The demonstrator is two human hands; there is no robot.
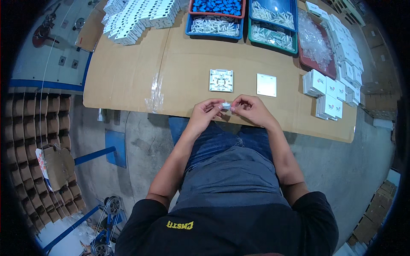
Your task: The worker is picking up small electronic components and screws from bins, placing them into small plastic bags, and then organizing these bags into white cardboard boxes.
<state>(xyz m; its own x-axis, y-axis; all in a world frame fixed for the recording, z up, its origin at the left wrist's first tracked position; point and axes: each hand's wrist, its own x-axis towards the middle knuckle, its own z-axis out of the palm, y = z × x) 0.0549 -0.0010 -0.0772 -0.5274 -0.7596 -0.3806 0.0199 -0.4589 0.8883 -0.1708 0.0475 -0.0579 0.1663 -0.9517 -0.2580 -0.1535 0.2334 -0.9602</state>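
Between the fingertips of my left hand [206, 112] and my right hand [251, 110] is a small white and pale-blue plastic piece [226, 106]; both hands pinch it, one at each end. They are close to the near edge of the cardboard-covered table [128, 81]. Just beyond my left hand lies a square white plastic frame [221, 80] with its inner structure facing up. A flat white square plate [266, 85] lies to its right, beyond my right hand. The piece's exact kind is too small to make out.
Stacked bins at the back hold blue parts [217, 7] and white slim parts [215, 27]. A red tray [318, 47] with clear plastic bags stands right of them. White boxes [329, 94] are stacked at the right; white switch-like units [141, 19] are piled back left.
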